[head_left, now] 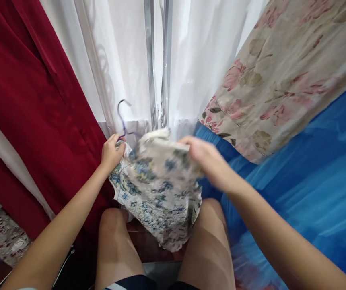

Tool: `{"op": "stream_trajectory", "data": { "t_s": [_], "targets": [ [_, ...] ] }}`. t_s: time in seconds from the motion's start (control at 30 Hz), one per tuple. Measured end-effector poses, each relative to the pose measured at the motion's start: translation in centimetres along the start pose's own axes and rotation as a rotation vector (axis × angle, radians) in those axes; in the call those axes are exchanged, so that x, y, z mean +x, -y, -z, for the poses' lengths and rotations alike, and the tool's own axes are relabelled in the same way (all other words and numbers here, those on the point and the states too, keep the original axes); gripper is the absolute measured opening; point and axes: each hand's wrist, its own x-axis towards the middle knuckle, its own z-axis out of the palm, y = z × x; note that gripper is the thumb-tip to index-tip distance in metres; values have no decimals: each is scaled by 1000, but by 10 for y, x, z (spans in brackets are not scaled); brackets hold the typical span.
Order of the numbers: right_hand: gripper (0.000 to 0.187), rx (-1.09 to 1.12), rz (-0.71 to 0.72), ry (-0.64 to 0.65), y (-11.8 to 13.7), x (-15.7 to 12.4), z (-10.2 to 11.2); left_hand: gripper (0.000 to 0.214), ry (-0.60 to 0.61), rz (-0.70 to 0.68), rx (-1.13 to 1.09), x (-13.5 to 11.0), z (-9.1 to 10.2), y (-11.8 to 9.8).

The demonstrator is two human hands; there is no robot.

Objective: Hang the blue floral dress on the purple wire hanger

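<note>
Evidently, down between your knees (112, 221) hangs the floral garment (157, 193), your left hand (112, 153) clasping it with the purple hanger (122, 122), your blurred right hand (204, 157) holding its opposite edge. You seem to be adjusting it at the hanger; the next move calls for a steady left grip.

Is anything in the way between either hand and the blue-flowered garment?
Nothing visible blocks either hand. The left hand grips the purple hanger at the edge of the blue-flowered garment; the right hand, blurred by motion, is at the garment's upper edge, with nothing visible between.
</note>
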Motion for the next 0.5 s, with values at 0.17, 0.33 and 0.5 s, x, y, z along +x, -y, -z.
{"op": "stream_trajectory", "data": {
  "t_s": [0.17, 0.33, 0.5],
  "targets": [
    [57, -124, 215, 602, 4, -30, -40, 3, -181, 297, -416, -21, -8, 12],
    [99, -599, 158, 199, -74, -26, -40, 20, 183, 428, -805, -40, -38, -40],
    [116, -747, 215, 82, -97, -36, -46, 45, 651, 400, -1212, -59, -62, -94]
  ]
}}
